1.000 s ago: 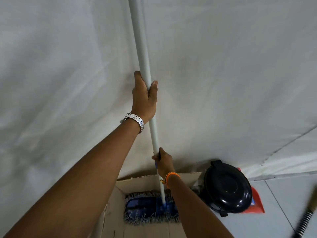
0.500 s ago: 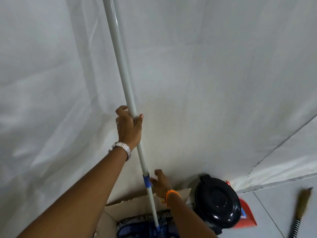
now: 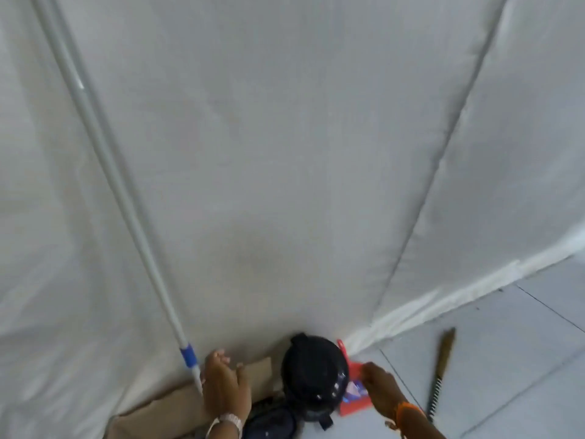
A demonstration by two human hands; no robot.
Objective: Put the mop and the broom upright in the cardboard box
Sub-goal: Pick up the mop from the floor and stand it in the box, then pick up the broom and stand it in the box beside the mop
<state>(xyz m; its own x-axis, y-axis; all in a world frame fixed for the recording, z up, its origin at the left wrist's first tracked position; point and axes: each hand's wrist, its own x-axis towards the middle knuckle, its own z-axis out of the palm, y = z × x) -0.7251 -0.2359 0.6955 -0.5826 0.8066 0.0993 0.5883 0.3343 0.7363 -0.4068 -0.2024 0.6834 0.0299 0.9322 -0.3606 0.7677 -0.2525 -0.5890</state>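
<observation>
The mop's grey handle (image 3: 104, 160) with a blue collar leans up to the left against the white sheet. Its lower end goes down into the cardboard box (image 3: 164, 410) at the bottom edge. Part of the dark blue mop head (image 3: 269, 419) shows inside the box. My left hand (image 3: 224, 388), with a watch on the wrist, sits just right of the handle's lower end, fingers apart, at the box's back flap. My right hand (image 3: 380, 391), with an orange band, hangs empty over the floor. The broom (image 3: 441, 372) lies on the tiles to its right, apart from it.
A black lidded bin (image 3: 313, 375) stands right of the box against the sheet. A red dustpan (image 3: 353, 397) leans behind it, under my right hand. The white sheet (image 3: 285, 153) hangs as a wall. Grey floor tiles (image 3: 522, 359) spread to the right.
Both hands have left the mop handle. My left hand dropped to the box's rim, my right hand swung right toward the broom. The handle now leans further left.
</observation>
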